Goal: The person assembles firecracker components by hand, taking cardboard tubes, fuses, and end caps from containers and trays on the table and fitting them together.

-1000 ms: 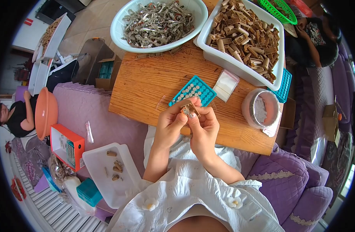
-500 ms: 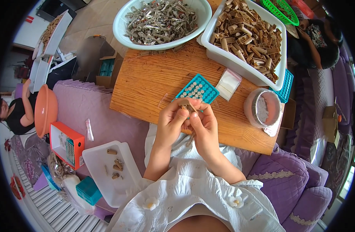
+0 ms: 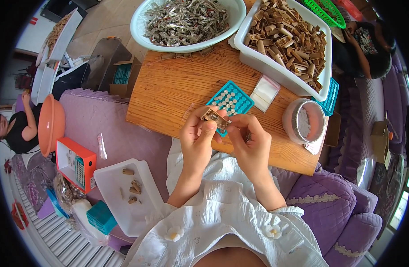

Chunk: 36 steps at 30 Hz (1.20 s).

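My left hand (image 3: 197, 142) grips a small brown plastic casing (image 3: 214, 117) between thumb and fingers. The casing's open side is turned up, and a coiled metal piece shows inside it. Thumb and fingertips of my right hand (image 3: 251, 144) are pinched together at the casing's right end; what lies between these tips is too small to make out. A small greyish bit (image 3: 247, 136) shows in the curl of that hand's other fingers. Just beyond my hands, a teal grid tray (image 3: 244, 105) holds several round silvery discs, and part of it is hidden by my fingers.
At the table's far side stand a pale basin (image 3: 140, 38) of metal pieces and a white tub (image 3: 276, 73) of brown casings. Clear plastic bags (image 3: 264, 92) and a round container (image 3: 290, 133) are to the right. A white tray (image 3: 120, 207) with a few casings sits at left.
My hands have moved a little apart, the right one shifting right. The casing has turned in my left hand, so its open inside now shows.
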Tool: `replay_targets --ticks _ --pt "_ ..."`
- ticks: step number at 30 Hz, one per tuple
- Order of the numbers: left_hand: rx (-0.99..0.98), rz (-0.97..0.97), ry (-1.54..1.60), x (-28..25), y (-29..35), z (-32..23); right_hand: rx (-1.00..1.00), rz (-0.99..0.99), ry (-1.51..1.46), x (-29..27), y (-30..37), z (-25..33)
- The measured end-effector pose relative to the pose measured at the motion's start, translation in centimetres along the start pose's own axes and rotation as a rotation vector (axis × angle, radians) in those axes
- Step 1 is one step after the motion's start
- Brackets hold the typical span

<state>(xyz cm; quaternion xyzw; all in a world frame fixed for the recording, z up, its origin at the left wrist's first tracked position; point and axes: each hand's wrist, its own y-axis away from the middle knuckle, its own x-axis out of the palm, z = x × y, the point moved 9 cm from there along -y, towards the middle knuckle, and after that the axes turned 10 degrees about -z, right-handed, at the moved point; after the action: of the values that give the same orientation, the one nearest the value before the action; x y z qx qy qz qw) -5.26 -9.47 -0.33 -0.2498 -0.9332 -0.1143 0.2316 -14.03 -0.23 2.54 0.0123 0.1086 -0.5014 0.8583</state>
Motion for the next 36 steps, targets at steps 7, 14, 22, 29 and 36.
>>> replay_targets --ticks 7,14,22,29,36 --pt "-0.290 -0.097 0.349 0.0 0.5 2.4 -0.098 -0.022 0.043 0.1 0.2 0.0" --pt "-0.402 -0.125 0.564 0.6 1.2 3.0 -0.078 0.030 0.097 0.0 0.3 -0.1" --pt "-0.207 -0.094 0.423 0.4 1.0 1.2 -0.036 0.069 0.046 0.3 1.0 -0.4" --pt "-0.164 -0.046 0.283 0.8 1.1 0.6 0.007 0.113 0.050 0.6 0.8 -1.2" --pt "-0.041 0.008 0.080 1.4 1.5 0.2 -0.039 0.130 -0.262 0.0 -0.5 -1.1"
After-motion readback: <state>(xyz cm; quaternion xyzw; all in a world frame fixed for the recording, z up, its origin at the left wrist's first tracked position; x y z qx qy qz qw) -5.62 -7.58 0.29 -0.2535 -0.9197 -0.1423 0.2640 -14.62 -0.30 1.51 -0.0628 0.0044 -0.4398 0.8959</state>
